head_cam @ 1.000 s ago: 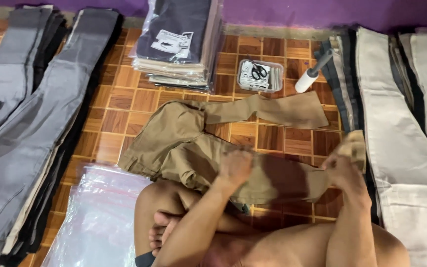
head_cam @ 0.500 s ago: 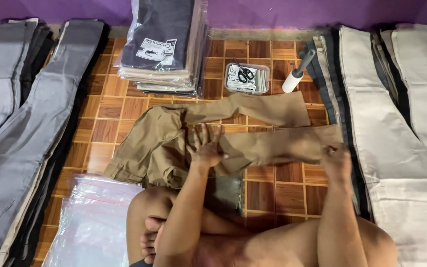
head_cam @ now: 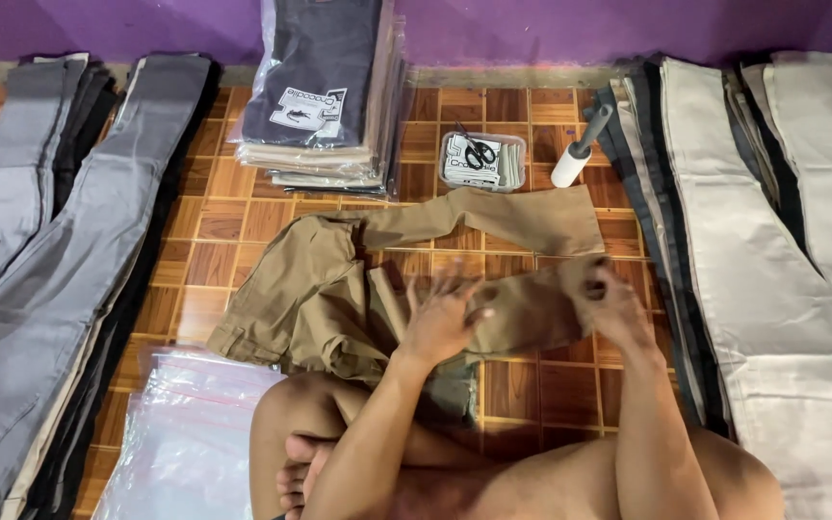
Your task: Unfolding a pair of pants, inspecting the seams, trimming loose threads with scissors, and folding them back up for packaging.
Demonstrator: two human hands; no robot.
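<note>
A pair of khaki trousers lies spread on the brown tiled floor, directly in front of the seated person's crossed bare legs. The cloth is a matte, medium-weight cotton-like weave, tan-brown, rumpled and bunched around the waist, with one leg stretched flat away from the waist toward the lint roller and the nearer leg drawn across toward the person's right. The left hand presses down flat on the middle of that nearer leg, fingers spread wide, gripping nothing. The right hand is closed around the cuff end of the same leg, pinching the fabric in a loose fist. Beyond the trousers sits a small clear plastic tray with black scissors in it, and just beside the tray the lint roller with its white cylinder and grey handle. Also beyond the trousers, left of the tray, stands a stack of bagged folded garments, glossy in clear wrap. Left of the trousers lie long grey and black trousers laid out smooth; right of them lie pale cream trousers, equally flat. Nearer than the trousers, by the person's knee, is a heap of crinkled clear plastic bags.
</note>
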